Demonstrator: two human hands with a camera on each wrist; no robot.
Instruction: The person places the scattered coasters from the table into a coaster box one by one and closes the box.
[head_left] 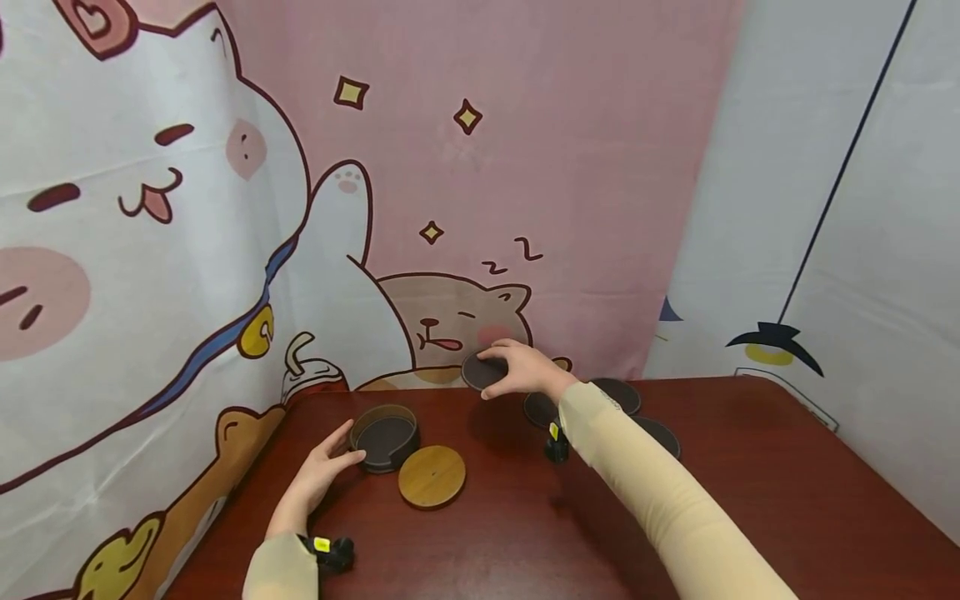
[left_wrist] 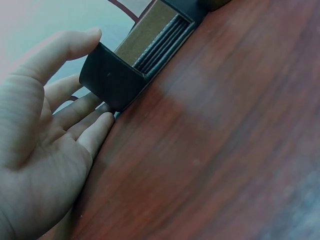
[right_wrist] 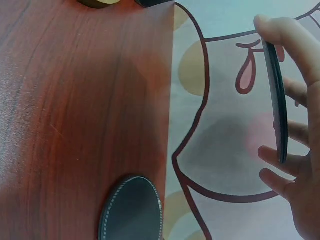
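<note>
A round dark coaster [head_left: 480,375] is raised above the far edge of the table, and my right hand [head_left: 525,368] pinches it between thumb and fingers. From the right wrist the held coaster [right_wrist: 278,107] appears nearly edge-on. My left hand [head_left: 318,473] holds the left side of a round black coaster holder [head_left: 405,461], thumb at its rim and fingers against the outer wall. Through the notch of the holder [left_wrist: 111,77], the left wrist view shows several stacked coasters [left_wrist: 162,46]. A round wooden disc [head_left: 432,477] lies just right of the holder.
Three more dark coasters lie on the brown table [head_left: 465,550]: one near coaster [head_left: 537,408] beside my right wrist, a far coaster [head_left: 618,394], and another coaster [head_left: 662,435] partly behind my sleeve. A cartoon-printed cloth [head_left: 585,208] hangs behind the table.
</note>
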